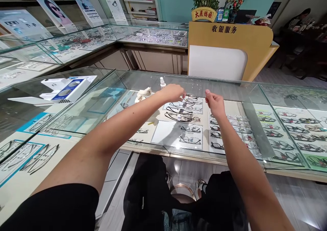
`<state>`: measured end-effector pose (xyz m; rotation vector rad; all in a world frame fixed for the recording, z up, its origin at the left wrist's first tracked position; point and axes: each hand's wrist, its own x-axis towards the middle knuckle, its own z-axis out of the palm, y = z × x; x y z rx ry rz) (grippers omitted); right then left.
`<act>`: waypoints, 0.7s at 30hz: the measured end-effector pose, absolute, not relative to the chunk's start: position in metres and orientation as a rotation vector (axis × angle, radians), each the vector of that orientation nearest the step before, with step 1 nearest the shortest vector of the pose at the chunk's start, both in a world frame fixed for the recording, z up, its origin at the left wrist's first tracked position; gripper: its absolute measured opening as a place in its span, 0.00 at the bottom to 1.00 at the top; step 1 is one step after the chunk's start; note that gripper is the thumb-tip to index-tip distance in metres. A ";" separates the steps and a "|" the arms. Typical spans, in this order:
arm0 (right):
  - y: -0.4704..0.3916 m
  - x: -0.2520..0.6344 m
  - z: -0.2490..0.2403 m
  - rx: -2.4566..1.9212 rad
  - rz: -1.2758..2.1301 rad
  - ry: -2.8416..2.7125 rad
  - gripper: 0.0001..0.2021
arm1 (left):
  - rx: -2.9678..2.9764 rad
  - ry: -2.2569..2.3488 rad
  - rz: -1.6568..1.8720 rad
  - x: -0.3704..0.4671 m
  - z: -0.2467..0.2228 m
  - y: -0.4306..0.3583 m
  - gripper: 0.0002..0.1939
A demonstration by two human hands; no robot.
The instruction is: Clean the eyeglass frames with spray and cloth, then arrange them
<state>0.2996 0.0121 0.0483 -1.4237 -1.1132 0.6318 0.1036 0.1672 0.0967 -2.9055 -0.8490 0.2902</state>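
Note:
My left hand (pixel 174 92) reaches over the glass display counter (pixel 219 88), its fingers bent downward and drawn together. Anything between its fingertips is hidden or too small to make out. To its right, my right hand (pixel 215 104) is raised above the counter with curled fingers and the thumb on top; what it holds, if anything, does not show. Below and between the hands lie several dark-framed eyeglasses (pixel 178 116). Just behind my left hand stands a white spray bottle (pixel 162 82). A crumpled cream cloth (pixel 143 94) lies left of the bottle, behind my forearm.
An opened white-and-blue box (pixel 70 89) sits on the counter at left. More eyeglasses (pixel 297 128) fill the case on the right. Beyond are other glass showcases (pixel 155 36) and a yellow cashier desk (pixel 217 36) with a plant. A round stool (pixel 182 188) is below me.

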 end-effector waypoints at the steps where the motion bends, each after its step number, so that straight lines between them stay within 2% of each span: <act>1: 0.012 0.300 0.048 -1.422 0.640 -1.115 0.37 | -2.904 -0.852 0.292 0.102 0.096 0.165 0.16; 11: 0.011 0.297 0.046 -1.466 0.626 -1.200 0.37 | -2.903 -0.838 0.300 0.100 0.095 0.157 0.13; 21: 0.010 0.301 0.052 -1.444 0.610 -1.103 0.40 | -3.048 -0.866 0.045 0.076 0.103 0.137 0.15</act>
